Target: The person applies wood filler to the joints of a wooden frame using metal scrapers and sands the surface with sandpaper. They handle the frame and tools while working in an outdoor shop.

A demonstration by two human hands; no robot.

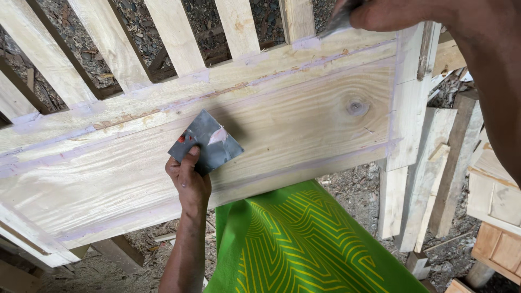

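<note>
Left hand: closed in a pinch on the lower corner of a flat, square grey metal plate, thumb on top, fingers beneath. The plate is held tilted like a diamond just over the broad wooden panel; its face is smeared, with a pale pink dab of putty near the centre and small red specks near its left corner. Right hand: at the top edge, closed around a thin grey tool whose tip meets the top rail of the panel; most of the tool is hidden, kind not clear. Panel is pale, raw wood with wavy grain and one round knot; faint lilac filler lines follow its joints. Upright slats rise from the rail. Gravel ground below. Green cloth with yellow line pattern at bottom.
</note>
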